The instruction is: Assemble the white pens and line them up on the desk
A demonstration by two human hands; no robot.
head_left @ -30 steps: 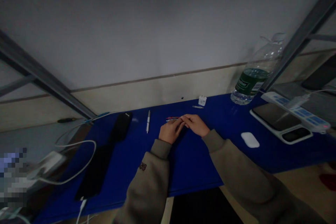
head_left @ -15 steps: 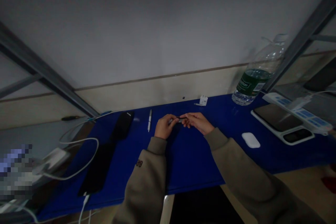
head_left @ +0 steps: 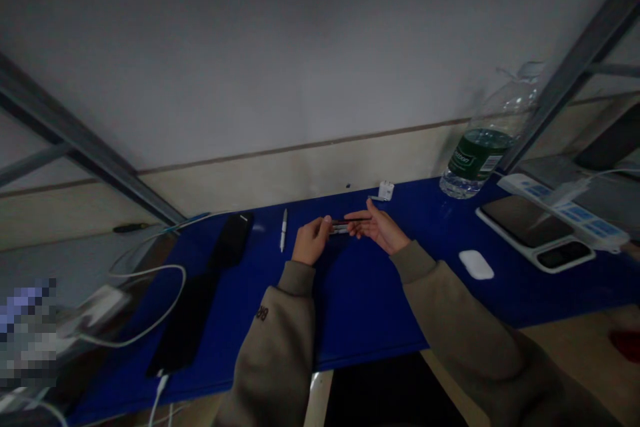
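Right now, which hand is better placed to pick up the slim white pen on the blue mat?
Your left hand probably: it is nearest the slim white pen, with only blue mat between them. The right hand is farther, on the other side of the left.

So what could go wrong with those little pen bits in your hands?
The slim pen-like pieces sit lightly between the left hand and the open right hand, so they might slip and roll across the blue desk mat. A dropped piece could also get mixed up with the white pen nearby.
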